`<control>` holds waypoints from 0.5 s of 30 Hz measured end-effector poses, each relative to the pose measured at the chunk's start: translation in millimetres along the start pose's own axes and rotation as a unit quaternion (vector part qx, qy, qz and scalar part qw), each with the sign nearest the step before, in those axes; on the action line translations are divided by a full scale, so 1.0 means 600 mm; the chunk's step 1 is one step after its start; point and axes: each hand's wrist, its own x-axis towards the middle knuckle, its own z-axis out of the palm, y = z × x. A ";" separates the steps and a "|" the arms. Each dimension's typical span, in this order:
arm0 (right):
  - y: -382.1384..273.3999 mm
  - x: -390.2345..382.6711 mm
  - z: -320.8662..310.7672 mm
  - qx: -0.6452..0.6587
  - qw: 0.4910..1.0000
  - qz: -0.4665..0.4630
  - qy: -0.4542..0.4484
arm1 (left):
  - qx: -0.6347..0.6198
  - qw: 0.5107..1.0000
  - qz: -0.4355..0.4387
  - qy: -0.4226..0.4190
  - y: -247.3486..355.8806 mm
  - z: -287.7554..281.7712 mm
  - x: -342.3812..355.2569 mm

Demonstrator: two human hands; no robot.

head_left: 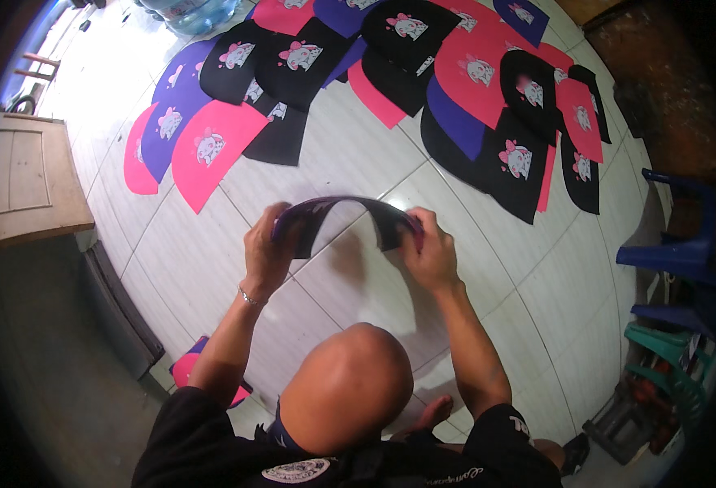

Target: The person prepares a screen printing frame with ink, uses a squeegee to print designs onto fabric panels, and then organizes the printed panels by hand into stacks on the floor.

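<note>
A curved stack of flat pieces, black with purple edges [346, 203], is bent in an arch above the floor. My left hand [267, 248] is closed on its left end and my right hand [428, 252] on its right end. Beyond them lie overlapping rounded pieces in pink [237, 120], black [289, 69] and purple [459, 130], many printed with a white cartoon figure with a pink bow. A small pile of pink and purple pieces [185, 366] lies beside my left forearm, partly hidden by it.
A wooden cabinet [24, 171] and a dark raised edge [118, 301] are at the left. Blue stools [663, 260], green stools [659, 342] and a dark case [610, 423] line the right. Water jugs [183, 12] stand at the back. My bare knee [346, 378] is between my arms on the tiled floor [553, 317].
</note>
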 end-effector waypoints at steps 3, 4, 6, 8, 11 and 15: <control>0.005 0.010 0.013 -0.116 0.988 -0.085 0.056 | -0.077 0.991 -0.071 0.080 0.025 0.007 0.008; 0.021 0.004 0.015 -0.066 0.997 -0.048 0.012 | -0.068 0.995 -0.061 0.040 0.029 0.003 0.021; 0.035 -0.004 0.010 -0.012 0.999 -0.009 -0.035 | -0.008 0.997 0.013 -0.072 -0.004 -0.008 0.041; 0.045 -0.002 -0.001 -0.058 0.994 -0.069 -0.064 | 0.016 0.997 0.028 -0.076 0.003 -0.015 0.046; 0.026 -0.004 0.004 -0.053 0.996 -0.069 -0.025 | 0.059 0.995 0.032 -0.072 0.017 -0.021 0.034; 0.008 0.025 0.014 -0.033 0.994 -0.086 0.061 | 0.043 0.999 0.008 0.020 0.027 -0.016 0.050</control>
